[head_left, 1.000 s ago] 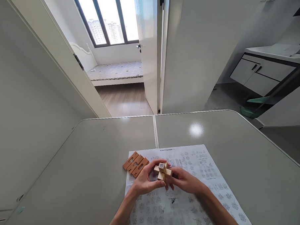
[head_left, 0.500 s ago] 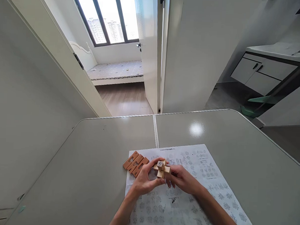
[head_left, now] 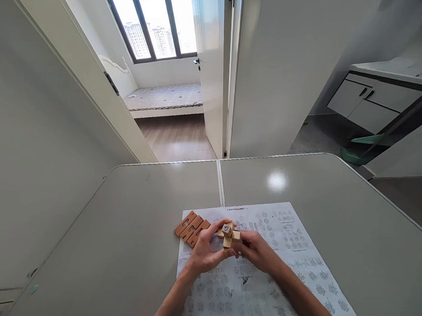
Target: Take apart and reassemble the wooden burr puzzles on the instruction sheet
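Observation:
Both my hands hold a small wooden burr puzzle (head_left: 228, 234) of crossed light-wood bars, just above a printed instruction sheet (head_left: 284, 245). My left hand (head_left: 204, 252) grips it from the left, with the thumb under it and the fingers curled over the top. On the right side, my right hand (head_left: 258, 251) pinches it with closed fingers. A bar end marked with a number faces up. Three darker notched wooden pieces (head_left: 191, 228) lie side by side on the table, just left of my left hand.
The grey table (head_left: 123, 238) has a seam running down its middle and rounded far corners. Beyond it stand a white door, a doorway into a room with a window, and a cabinet at the right.
Both hands have drawn the puzzle slightly closer together and turned it a little. The left fingers now curl more tightly over its top. The loose pieces have not moved.

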Action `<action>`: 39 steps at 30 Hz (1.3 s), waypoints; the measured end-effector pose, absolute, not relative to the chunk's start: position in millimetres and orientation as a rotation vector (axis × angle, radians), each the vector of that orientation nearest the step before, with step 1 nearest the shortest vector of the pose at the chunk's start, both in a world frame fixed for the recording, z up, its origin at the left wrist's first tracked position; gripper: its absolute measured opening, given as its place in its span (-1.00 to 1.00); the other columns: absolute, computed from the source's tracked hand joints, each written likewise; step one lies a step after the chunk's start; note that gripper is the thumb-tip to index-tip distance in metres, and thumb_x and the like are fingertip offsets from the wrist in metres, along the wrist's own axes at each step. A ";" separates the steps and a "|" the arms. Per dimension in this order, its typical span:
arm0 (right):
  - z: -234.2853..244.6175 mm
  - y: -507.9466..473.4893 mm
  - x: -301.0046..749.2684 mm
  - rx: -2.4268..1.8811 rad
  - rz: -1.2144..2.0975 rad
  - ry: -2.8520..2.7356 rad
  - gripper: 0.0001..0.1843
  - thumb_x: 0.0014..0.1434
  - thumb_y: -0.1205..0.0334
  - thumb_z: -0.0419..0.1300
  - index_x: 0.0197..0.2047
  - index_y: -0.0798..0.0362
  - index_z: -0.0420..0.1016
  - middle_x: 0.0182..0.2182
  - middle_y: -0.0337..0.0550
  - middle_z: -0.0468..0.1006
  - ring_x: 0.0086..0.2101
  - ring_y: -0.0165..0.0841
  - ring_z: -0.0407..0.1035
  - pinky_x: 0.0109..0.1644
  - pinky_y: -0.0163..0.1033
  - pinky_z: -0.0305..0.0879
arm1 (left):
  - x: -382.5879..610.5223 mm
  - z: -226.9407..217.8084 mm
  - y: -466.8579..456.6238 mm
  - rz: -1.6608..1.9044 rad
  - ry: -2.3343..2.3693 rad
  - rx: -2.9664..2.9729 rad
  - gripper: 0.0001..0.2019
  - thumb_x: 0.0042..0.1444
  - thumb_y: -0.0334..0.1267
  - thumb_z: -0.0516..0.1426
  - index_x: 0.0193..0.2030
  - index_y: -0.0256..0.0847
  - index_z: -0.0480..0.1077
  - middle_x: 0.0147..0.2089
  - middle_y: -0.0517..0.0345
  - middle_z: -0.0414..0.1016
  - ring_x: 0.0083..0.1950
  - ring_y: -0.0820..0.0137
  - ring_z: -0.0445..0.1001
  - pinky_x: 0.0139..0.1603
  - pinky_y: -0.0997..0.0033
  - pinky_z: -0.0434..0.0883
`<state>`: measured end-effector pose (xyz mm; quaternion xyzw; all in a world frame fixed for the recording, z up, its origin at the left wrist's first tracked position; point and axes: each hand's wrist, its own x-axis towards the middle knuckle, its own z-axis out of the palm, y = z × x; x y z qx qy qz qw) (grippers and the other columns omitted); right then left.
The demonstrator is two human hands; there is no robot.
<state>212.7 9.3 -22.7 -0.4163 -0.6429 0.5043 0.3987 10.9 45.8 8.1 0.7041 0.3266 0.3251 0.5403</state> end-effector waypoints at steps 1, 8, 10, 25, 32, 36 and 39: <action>-22.8 9.1 211.9 -1.062 1.303 -1.608 -0.51 0.46 -0.09 0.12 -0.41 0.06 0.41 -0.45 -0.22 0.46 -0.46 -0.40 0.28 -0.37 -0.31 0.18 | 12.0 7.2 44.9 0.783 0.789 1.668 -0.35 0.11 -0.06 0.40 0.31 -0.13 0.38 0.13 -0.02 0.62 0.11 0.11 0.60 0.18 0.22 0.47; -21.3 5.8 205.9 -1.009 1.401 -1.560 -0.55 0.49 -0.09 0.05 -0.34 0.04 0.36 -0.46 -0.22 0.46 -0.49 -0.40 0.31 -0.39 -0.31 0.25 | 15.7 6.4 42.3 0.794 0.788 1.619 -0.36 0.16 0.01 0.36 0.31 -0.15 0.36 0.09 -0.04 0.63 0.00 0.14 0.63 0.11 0.21 0.52; -19.6 4.3 205.7 -0.968 1.458 -1.557 -0.54 0.51 -0.10 0.03 -0.34 0.03 0.35 -0.48 -0.23 0.46 -0.52 -0.40 0.33 -0.39 -0.31 0.30 | 14.0 7.2 43.2 0.781 0.754 1.625 -0.36 0.16 0.06 0.34 0.31 -0.14 0.37 0.10 -0.04 0.62 0.02 0.12 0.62 0.14 0.20 0.52; -3.8 2.3 212.7 -0.842 1.698 -1.525 -0.46 0.45 -0.19 0.09 -0.36 0.08 0.48 -0.50 -0.20 0.50 -0.51 -0.42 0.37 -0.38 -0.31 0.37 | 7.4 12.4 47.2 0.645 0.605 1.464 -0.24 0.06 0.29 0.32 0.29 -0.13 0.42 0.12 -0.08 0.60 0.14 0.01 0.58 0.19 0.11 0.51; -0.6 6.1 211.8 -0.787 1.775 -1.428 -0.50 0.36 -0.22 0.21 -0.23 0.10 0.54 -0.47 -0.19 0.52 -0.51 -0.41 0.40 -0.44 -0.33 0.40 | 6.7 14.6 49.4 0.664 0.686 1.504 -0.14 -0.08 0.41 0.33 0.26 -0.10 0.50 0.00 -0.04 0.66 0.03 0.05 0.65 0.08 0.14 0.57; -2.9 5.6 210.2 -0.949 1.597 -1.464 -0.49 0.37 -0.22 0.21 -0.34 0.08 0.51 -0.55 -0.24 0.47 -0.55 -0.42 0.35 -0.46 -0.33 0.27 | 8.4 14.9 49.6 0.702 0.645 1.500 -0.21 0.00 0.28 0.36 0.32 -0.02 0.44 0.11 0.01 0.64 0.12 0.07 0.61 0.17 0.12 0.54; -5.1 5.3 208.4 -1.035 1.408 -1.523 -0.43 0.41 -0.21 0.16 -0.47 0.07 0.43 -0.56 -0.24 0.45 -0.53 -0.41 0.31 -0.43 -0.31 0.22 | 8.8 12.1 48.6 0.760 0.673 1.522 -0.25 0.05 0.17 0.39 0.32 -0.10 0.43 0.15 -0.05 0.63 0.15 0.05 0.59 0.22 0.12 0.50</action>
